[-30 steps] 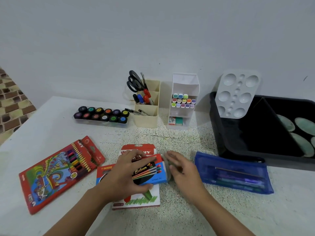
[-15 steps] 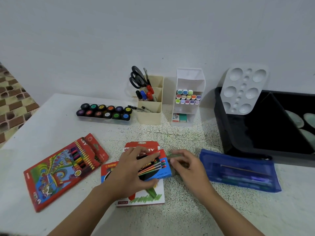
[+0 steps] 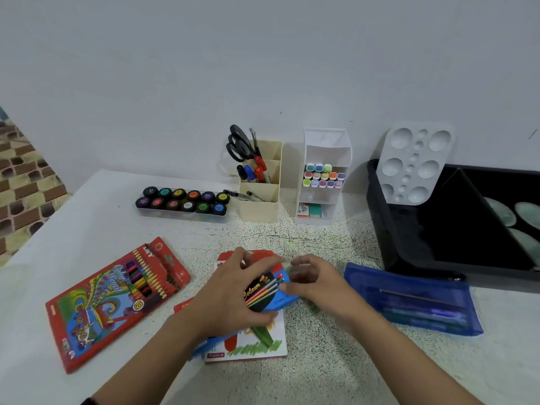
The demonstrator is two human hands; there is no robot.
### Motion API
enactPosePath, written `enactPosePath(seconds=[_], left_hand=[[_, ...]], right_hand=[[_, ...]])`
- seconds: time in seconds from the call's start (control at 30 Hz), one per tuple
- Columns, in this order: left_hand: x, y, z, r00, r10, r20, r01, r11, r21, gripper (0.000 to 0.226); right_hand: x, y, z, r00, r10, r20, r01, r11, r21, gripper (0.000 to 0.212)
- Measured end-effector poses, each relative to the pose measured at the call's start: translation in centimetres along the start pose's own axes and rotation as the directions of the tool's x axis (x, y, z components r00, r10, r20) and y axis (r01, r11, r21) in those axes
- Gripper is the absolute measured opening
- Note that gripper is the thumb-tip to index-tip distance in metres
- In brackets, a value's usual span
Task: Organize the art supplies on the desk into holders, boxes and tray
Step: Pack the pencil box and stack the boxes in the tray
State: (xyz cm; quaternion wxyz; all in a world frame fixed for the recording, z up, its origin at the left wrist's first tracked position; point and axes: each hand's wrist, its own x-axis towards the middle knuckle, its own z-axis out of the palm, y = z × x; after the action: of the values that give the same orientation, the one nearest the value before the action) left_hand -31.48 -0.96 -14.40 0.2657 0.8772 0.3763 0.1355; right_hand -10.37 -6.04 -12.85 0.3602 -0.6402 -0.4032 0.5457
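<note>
My left hand grips a small blue colour pencil box, holding it over a white crayon box in the middle of the desk. At the blue box's right end my right hand has its fingers curled at the opening, where blurred coloured tips show. A large red colour pencil box lies flat to the left. A blue translucent pencil pouch lies to the right. At the back stand a cream holder with scissors and markers and a white holder with pastel markers.
A tray of black paint pots sits at the back left. A black tray stands at the right with a white paint palette leaning in it. A wall runs right behind the desk.
Both hands stayed on the blue box. My right hand's fingers have closed in against the box's right end. The camera shifted slightly.
</note>
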Motion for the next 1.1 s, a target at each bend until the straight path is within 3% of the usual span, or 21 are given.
enactPosePath(seconds=[0.07,0.2,0.3,0.47,0.53,0.63,0.77,0.93,1.1], left_hand=[[0.5,0.3,-0.4,0.999,0.026,0.036,-0.028,0.997,0.067,0.092],[1.2,0.7,-0.8,0.996,0.045,0.081,-0.051,0.996,0.073,0.088],[1.3,0.6,-1.0,0.997,0.065,0.036,-0.063,0.997,-0.048,0.082],[1.1,0.4,-1.4,0.992,0.111,-0.063,-0.123,0.964,-0.237,0.078],[1.2,0.6,-1.4,0.99,0.124,-0.072,-0.138,0.96,-0.243,0.077],[1.6,0.9,-1.6,0.991,0.121,-0.059,-0.132,0.96,-0.245,0.076],[2.2,1.2,-2.1,0.99,0.132,-0.047,-0.14,0.953,-0.268,0.075],[2.4,1.6,-2.4,0.985,0.165,-0.058,-0.175,0.946,-0.273,0.075],[2.5,1.9,-2.6,0.981,0.183,-0.065,-0.194,0.942,-0.275,0.073]], right_hand=[[-0.1,-0.3,-0.1,0.999,-0.031,-0.032,0.033,0.996,0.083,0.047],[-0.2,-0.4,0.0,0.999,-0.018,-0.036,0.019,0.998,0.052,0.036],[-0.4,-0.4,-0.1,0.998,0.043,0.049,-0.048,0.993,0.105,0.035],[-0.5,-0.9,-1.1,0.975,0.033,0.22,-0.111,0.929,0.353,0.04],[-0.4,-0.9,-1.2,0.992,-0.03,0.125,-0.013,0.945,0.328,0.034],[-0.2,-1.1,-0.9,0.982,-0.164,-0.092,0.174,0.978,0.115,0.028],[-0.5,-1.3,-0.2,0.939,-0.316,-0.137,0.313,0.949,-0.039,0.022],[-0.5,-1.8,-0.9,0.976,-0.194,-0.101,0.207,0.967,0.146,0.014],[-0.5,-2.0,-1.0,0.992,-0.128,-0.023,0.128,0.937,0.325,0.033]])
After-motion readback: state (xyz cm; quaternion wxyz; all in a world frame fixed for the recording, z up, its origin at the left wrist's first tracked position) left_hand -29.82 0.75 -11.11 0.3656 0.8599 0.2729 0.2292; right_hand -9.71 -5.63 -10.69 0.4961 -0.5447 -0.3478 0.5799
